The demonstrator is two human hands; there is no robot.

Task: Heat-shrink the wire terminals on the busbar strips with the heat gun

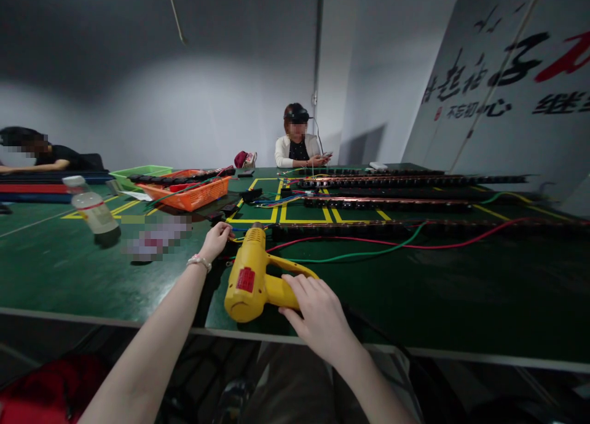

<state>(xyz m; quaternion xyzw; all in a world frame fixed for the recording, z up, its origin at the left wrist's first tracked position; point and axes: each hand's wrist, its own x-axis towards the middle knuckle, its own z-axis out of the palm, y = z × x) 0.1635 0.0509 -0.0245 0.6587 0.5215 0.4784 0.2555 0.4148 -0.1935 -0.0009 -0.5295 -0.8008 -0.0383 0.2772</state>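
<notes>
My right hand (320,313) is wrapped round the handle of a yellow heat gun (249,261). The gun is over the near part of the table, its metal nozzle facing away from me. Just left of the nozzle, my left hand (216,242) is closed in a pinch on thin coloured wires (236,239); its fingertips partly hide them. These wires lie by the end of a long black strip (341,229) that runs off to the right. A red cable (442,247) and a green cable (369,256) curve along the strip's near side.
More long strips (391,203) lie farther back on the green table (152,289). An orange basket (184,196), a green basket (138,175) and a bottle (92,208) stand at left. One person (297,141) sits across, holding a phone; another (46,153) leans at far left.
</notes>
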